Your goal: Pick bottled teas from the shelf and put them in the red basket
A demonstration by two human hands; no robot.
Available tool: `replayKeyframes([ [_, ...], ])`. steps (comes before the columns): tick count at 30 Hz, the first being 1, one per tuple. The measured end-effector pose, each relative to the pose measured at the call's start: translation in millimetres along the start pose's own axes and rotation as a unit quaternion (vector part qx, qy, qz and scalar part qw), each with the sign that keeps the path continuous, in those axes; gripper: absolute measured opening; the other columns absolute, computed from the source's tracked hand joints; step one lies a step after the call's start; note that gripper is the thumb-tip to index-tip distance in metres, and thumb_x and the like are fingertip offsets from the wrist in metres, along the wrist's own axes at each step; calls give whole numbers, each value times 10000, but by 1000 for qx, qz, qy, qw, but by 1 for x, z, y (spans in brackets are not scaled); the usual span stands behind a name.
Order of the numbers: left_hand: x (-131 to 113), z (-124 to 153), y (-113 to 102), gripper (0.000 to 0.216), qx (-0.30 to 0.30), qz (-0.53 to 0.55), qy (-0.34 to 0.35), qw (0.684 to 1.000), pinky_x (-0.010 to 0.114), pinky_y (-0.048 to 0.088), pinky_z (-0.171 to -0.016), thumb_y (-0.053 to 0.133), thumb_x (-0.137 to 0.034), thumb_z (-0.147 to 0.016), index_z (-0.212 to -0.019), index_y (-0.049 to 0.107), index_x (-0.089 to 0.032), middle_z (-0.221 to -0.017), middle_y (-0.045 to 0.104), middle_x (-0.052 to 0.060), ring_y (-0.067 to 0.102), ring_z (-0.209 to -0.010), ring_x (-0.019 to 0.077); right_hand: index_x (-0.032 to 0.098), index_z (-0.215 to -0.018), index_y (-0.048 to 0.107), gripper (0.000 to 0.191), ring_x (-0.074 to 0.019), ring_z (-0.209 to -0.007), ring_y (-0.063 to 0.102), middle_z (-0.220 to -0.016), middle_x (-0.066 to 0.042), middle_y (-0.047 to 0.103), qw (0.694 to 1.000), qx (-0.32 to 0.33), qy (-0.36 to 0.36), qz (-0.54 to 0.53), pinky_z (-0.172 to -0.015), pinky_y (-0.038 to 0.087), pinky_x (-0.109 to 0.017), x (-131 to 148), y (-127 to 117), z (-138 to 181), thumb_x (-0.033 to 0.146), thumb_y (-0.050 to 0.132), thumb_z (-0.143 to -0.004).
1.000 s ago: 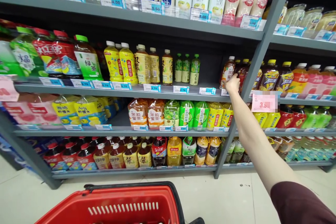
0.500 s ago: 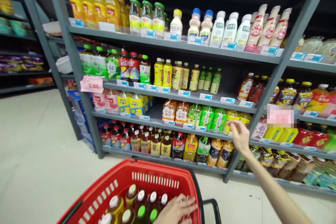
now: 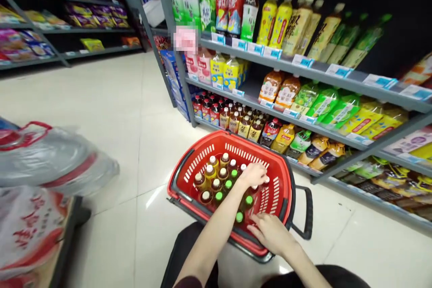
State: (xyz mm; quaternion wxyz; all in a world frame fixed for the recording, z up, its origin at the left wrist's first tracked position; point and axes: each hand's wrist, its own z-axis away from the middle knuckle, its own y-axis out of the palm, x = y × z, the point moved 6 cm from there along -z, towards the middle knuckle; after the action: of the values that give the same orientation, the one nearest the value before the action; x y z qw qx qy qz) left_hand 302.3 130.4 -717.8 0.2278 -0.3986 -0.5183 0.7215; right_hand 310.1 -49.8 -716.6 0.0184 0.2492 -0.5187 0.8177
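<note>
A red shopping basket point(image 3: 280, 175) stands on the floor in front of me, holding several upright drink bottles point(image 3: 216, 184) with white and green caps. My left hand point(image 3: 254, 174) reaches into the basket, its fingers curled over the top of a bottle near the far right side. My right hand point(image 3: 270, 232) lies lower, by the basket's near rim, with its fingers stretched out toward a green-capped bottle point(image 3: 239, 217) and nothing in it. The basket's black handle point(image 3: 306, 211) sticks out to the right.
A grey shelf rack point(image 3: 303, 69) full of bottled drinks runs along the right, close behind the basket. Clear plastic bags with red print point(image 3: 40, 180) sit on a stand at my left. More snack shelves point(image 3: 67, 22) line the far wall across open tiled floor.
My view has swung down and left from the shelves to the basket. My right hand has dropped from the shelf to the basket's near rim. My left hand has gone further in among the bottles.
</note>
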Motion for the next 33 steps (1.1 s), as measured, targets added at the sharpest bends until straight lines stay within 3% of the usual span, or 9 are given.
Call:
replayKeyframes([
  [5, 32, 8, -1, 339, 9, -22, -147, 989, 402, 524, -878, 420, -128, -971, -1256, 604, -113, -1073, 703, 166, 675, -1015, 302, 163, -1185, 638, 457, -239, -1025, 692, -1067, -116, 683, 999, -1, 21, 36, -890, 541, -356, 22, -3, 2, 305, 214, -1095],
  [8, 43, 15, 6, 417, 30, -34, -181, 982, 400, 527, -905, 435, -89, -952, -1359, 526, -99, -1167, 675, 184, 655, -1092, 305, 162, -1170, 627, 487, -227, -990, 689, -1040, -111, 677, 999, -2, 7, 39, -869, 531, -345, 28, -1, 6, 379, 197, -1100],
  [13, 43, 18, 36, 401, 103, -35, -142, 984, 388, 519, -988, 534, -156, -951, -1348, 582, -134, -1343, 588, 169, 566, -1251, 313, 64, -1250, 600, 671, -321, -1064, 648, -1090, -191, 656, 995, -29, -21, 89, -959, 513, -457, 44, 10, 17, 659, 420, -996],
  [18, 28, 14, 73, 445, 190, -21, -77, 978, 327, 504, -1034, 590, -161, -938, -1378, 603, -229, -1371, 599, 104, 581, -1248, 253, 45, -1373, 518, 583, -285, -1007, 643, -1094, -195, 653, 990, -13, -43, 137, -964, 504, -422, 48, 21, 19, 416, 625, -936],
  [22, 14, 10, 95, 427, 239, -33, -49, 969, 370, 511, -1053, 641, -92, -891, -1302, 662, -209, -1340, 608, 113, 572, -1259, 270, 25, -1341, 539, 551, -292, -989, 643, -1050, -202, 652, 991, -14, -35, 130, -938, 507, -421, 47, 19, 15, 385, 609, -930],
  [27, 5, 5, 103, 387, 238, -66, -53, 968, 444, 507, -1071, 655, -37, -864, -1246, 644, -102, -1403, 515, 174, 495, -1337, 329, 1, -1384, 509, 619, -297, -1015, 641, -1083, -222, 653, 991, -20, -51, 121, -961, 503, -434, 48, 20, 12, 417, 598, -935],
  [33, 7, 7, 104, 379, 272, -64, -52, 959, 388, 545, -983, 770, -94, -759, -1125, 681, -134, -1291, 570, 174, 637, -1145, 310, 79, -1237, 578, 516, -277, -1023, 631, -1072, -171, 654, 995, -35, -48, 75, -959, 495, -427, 40, 16, 15, 517, 555, -966],
])
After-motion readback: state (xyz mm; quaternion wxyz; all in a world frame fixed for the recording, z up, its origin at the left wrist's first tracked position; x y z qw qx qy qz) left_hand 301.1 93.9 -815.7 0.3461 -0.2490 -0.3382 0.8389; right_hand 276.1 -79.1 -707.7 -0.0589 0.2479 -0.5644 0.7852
